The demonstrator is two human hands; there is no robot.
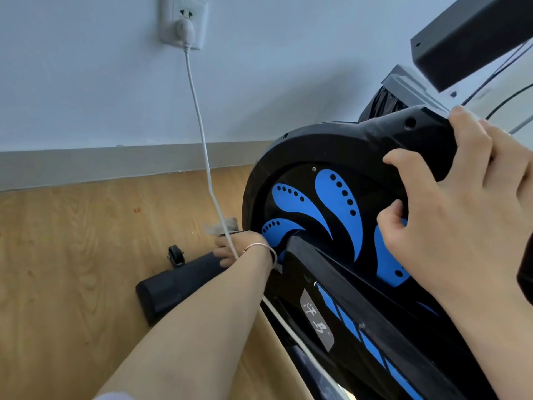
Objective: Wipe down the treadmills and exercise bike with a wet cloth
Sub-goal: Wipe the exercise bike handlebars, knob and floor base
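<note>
A person's right hand (pixel 461 215) curls around the black plastic housing of an exercise bike (pixel 317 157), thumb on its blue-patterned round side. The left hand (pixel 239 248), a thin bracelet (pixel 259 246) at the wrist, reaches low beside the bike's foot bar (pixel 173 281); a blurred grey cloth (pixel 220 226) lies just past the fingers, the grip unclear. A white cable (pixel 199 122) from a wall socket (pixel 184 21) crosses the wrist above a wood-grain floor (pixel 72 269).
</note>
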